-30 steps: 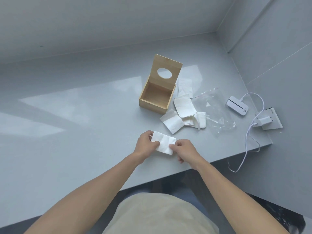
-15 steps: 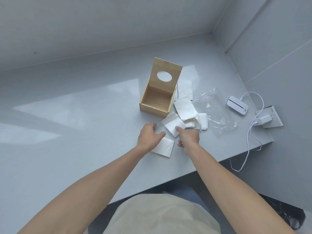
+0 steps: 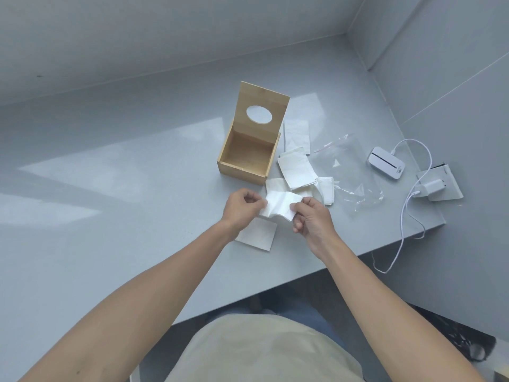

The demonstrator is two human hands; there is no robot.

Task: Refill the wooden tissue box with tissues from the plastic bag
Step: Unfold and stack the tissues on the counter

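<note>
The left hand [image 3: 242, 208] and the right hand [image 3: 311, 219] are up over the table [image 3: 124, 216], close together; each one pinches an end of the same white tissue [image 3: 279, 205] with curled fingers and thumb; the tissue hangs a bit wrinkled between them. Just under the left wrist a folded tissue [image 3: 257, 235] lies flat on the table. Past the hands there is a pile of tissues [image 3: 297, 169], some lying over each other; one more tissue [image 3: 297, 135] lies farther back, beside the box. The wooden box [image 3: 248, 155] sits left of the pile; its inside looks bare; its lid [image 3: 260, 111] stands up at the back and has an oval hole in it. To the right of the pile lies a clear plastic bag [image 3: 344, 166], flat and crinkly. Farther right there is a small white gadget [image 3: 385, 166] with a white cord [image 3: 405, 216] that goes to a plug [image 3: 432, 187] and hangs over the table edge.
</note>
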